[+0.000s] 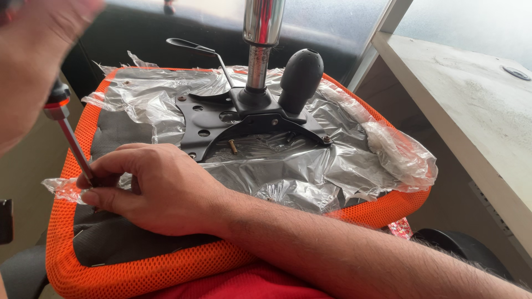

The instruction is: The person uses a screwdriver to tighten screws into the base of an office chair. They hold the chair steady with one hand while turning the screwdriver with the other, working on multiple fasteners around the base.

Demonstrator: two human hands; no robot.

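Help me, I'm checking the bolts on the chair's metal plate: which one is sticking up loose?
The brass-coloured bolt at the plate's front edge, left of centre. It stands tilted and raised, while the bolt at the right corner sits flush.

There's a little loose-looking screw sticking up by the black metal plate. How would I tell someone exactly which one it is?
Start at the upturned seat with the orange mesh rim, wrapped in clear plastic. At its middle sits a black metal plate under a chrome column. The screw stands at the plate's near edge, brass-coloured and half raised, unlike the dark bolt heads seated flat.
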